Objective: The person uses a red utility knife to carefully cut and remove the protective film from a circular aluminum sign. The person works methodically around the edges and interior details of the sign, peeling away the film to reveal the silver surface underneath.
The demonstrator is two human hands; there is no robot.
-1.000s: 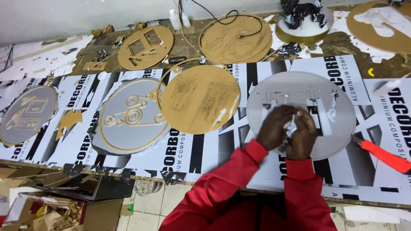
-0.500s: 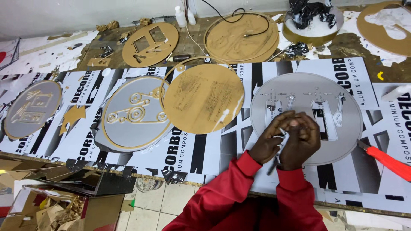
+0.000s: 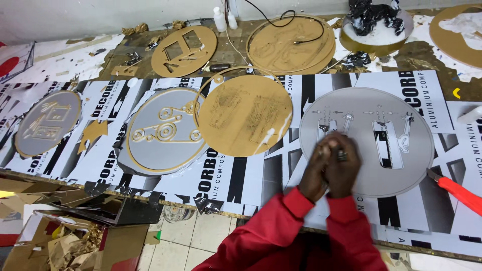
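Observation:
My left hand and my right hand are pressed together, fingers closed, over the near left part of a round grey disc with cut-out figures. The disc lies on printed black-and-white sheets on the table. The white film strip seen between my hands in the earlier frames is hidden inside them now. A ring shows on my right hand. Both sleeves are red.
A red-handled knife lies right of the disc. To the left lie a gold disc, a grey disc with a gold rim and another grey disc. More gold discs and bottles sit at the back. A cardboard box stands below the table edge.
My hands held a white film strip over the disc, then closed together around it. The strip no longer shows. The view has shifted slightly.

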